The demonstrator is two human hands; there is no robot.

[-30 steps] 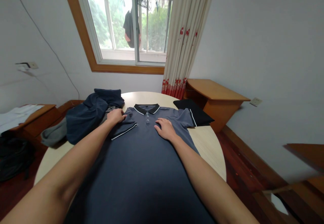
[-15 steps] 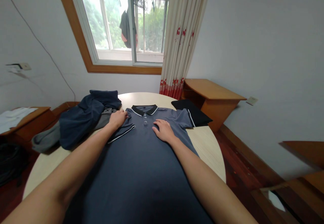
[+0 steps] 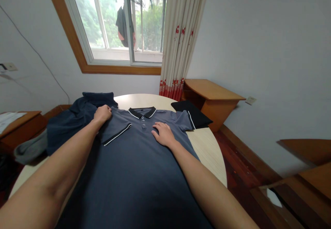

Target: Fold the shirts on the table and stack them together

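Note:
A dark grey-blue polo shirt (image 3: 144,160) with a black, white-edged collar lies front up on the round table (image 3: 210,149), its collar toward the window. My left hand (image 3: 102,113) is closed on the shirt at the left shoulder and sleeve. The left sleeve lies angled inward over the shirt body. My right hand (image 3: 163,134) rests on the chest beside the buttons, fingers spread and holding nothing. The right sleeve extends outward, its cuff by a folded black cloth (image 3: 193,114).
Dark blue clothes (image 3: 69,122) and a grey garment (image 3: 31,148) are heaped at the table's left. A wooden desk (image 3: 214,91) stands beyond the right edge, near the curtain (image 3: 181,42). Another wooden surface (image 3: 23,122) is at far left.
My left hand has moved left, drawing the shirt's left shoulder and sleeve outward. My right hand remains on the chest. The whole view has shifted slightly.

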